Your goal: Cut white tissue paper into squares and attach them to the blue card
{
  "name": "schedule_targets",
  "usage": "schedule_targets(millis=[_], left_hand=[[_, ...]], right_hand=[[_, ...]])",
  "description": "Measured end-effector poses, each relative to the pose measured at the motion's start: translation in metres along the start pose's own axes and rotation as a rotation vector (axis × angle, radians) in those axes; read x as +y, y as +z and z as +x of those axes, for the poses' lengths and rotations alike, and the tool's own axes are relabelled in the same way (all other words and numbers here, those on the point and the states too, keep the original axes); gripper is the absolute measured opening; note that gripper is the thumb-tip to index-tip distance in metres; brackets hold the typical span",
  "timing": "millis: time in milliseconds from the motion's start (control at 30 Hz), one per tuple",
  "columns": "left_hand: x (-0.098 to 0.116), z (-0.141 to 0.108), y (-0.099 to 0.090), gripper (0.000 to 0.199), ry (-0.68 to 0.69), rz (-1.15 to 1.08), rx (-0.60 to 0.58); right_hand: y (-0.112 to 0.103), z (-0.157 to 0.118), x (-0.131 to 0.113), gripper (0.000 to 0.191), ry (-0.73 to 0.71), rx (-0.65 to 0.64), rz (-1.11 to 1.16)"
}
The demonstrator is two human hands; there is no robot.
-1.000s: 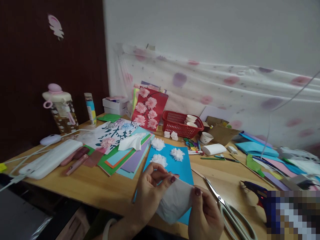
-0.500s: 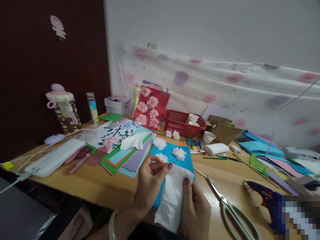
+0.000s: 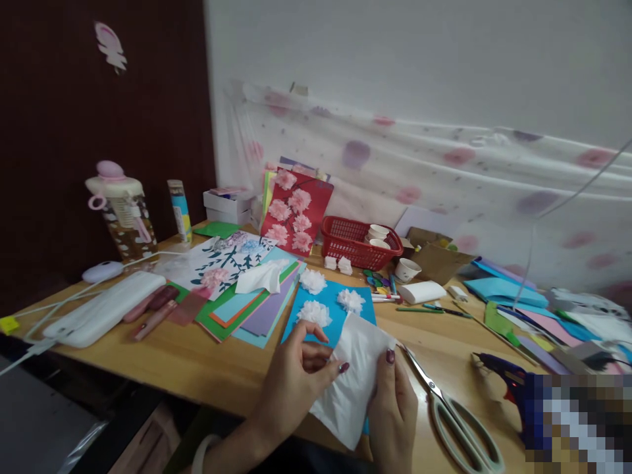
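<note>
- The white tissue (image 3: 353,378) was over the near part of the blue sheet (image 3: 330,300).
- The right hand (image 3: 395,411) pinched its right edge; the left hand (image 3: 296,378), fingers parted, was at its left.
- Scissors (image 3: 434,391) lay right.

white tissue (image 3: 353,375): thin, creased, tilted over lower part of blue sheet (image 3: 333,289). sheet flat on wooden table (image 3: 197,368), partly covered. three ruffled white flowers (image 3: 350,301) on it, two left, one right.
</note>
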State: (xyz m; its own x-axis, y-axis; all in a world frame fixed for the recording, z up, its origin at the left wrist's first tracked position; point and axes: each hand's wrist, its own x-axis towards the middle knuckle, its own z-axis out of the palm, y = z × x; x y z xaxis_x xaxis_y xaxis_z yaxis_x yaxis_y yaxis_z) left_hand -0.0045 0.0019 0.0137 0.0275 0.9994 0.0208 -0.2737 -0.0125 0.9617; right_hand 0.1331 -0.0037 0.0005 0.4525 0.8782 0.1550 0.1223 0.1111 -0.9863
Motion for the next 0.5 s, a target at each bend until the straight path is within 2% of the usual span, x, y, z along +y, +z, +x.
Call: schedule_targets(millis=[100,233,333,500], left_hand=[[0.003,-0.002,0.001,0.03,0.025,0.017,0.008],[0.004,-0.002,0.001,0.021,0.017,-0.001,0.005],[0.004,-0.003,0.002,0.019,0.042,-0.012,0.014],[0.008,-0.004,0.002,0.017,-0.005,-0.033,0.064]], right_hand=[[-0.001,-0.001,0.008,0.055,0.045,0.024,0.024],[-0.003,-0.003,0.015,0.055,0.03,0.078,0.026],[-0.005,-0.005,0.018,0.055,0.026,0.076,0.009],[-0.003,-0.009,0.02,0.054,0.016,0.055,0.037]])
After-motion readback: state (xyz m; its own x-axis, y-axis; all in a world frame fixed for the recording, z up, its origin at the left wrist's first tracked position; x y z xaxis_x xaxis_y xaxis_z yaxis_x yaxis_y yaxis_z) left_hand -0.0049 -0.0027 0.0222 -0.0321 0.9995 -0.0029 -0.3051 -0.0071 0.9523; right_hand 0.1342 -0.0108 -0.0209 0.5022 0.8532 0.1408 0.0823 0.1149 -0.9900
